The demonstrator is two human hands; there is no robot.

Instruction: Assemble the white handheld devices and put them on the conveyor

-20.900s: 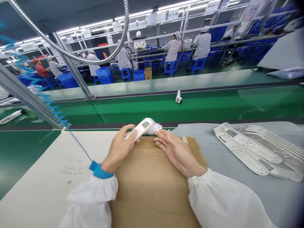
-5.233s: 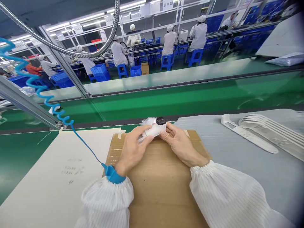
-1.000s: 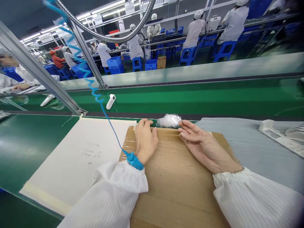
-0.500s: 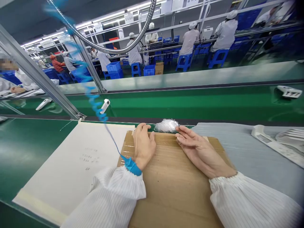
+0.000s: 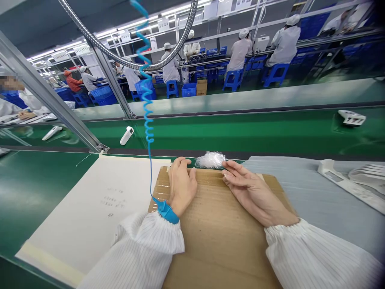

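Observation:
My left hand (image 5: 182, 184) rests palm down on the cardboard sheet (image 5: 216, 237), fingers loosely curled at its far edge, holding nothing. My right hand (image 5: 252, 192) lies flat on the same sheet with fingers stretched out, tips just short of a crumpled wad of clear plastic film (image 5: 210, 159). A blue wrist strap (image 5: 167, 211) on my left wrist leads up into a coiled blue cord (image 5: 146, 96). A white handheld device (image 5: 126, 135) lies on the green conveyor belt (image 5: 240, 132) to the left.
White plastic shells (image 5: 345, 182) lie on the grey mat (image 5: 315, 200) at right. A white paper sheet (image 5: 99, 200) is at left. Another white device (image 5: 351, 117) rides the belt at far right, one more (image 5: 51, 133) at far left. Workers sit at lines behind.
Both hands have stayed still on the cardboard. The white device on the belt has drifted left, the one at far right too. The coiled cord has swung right.

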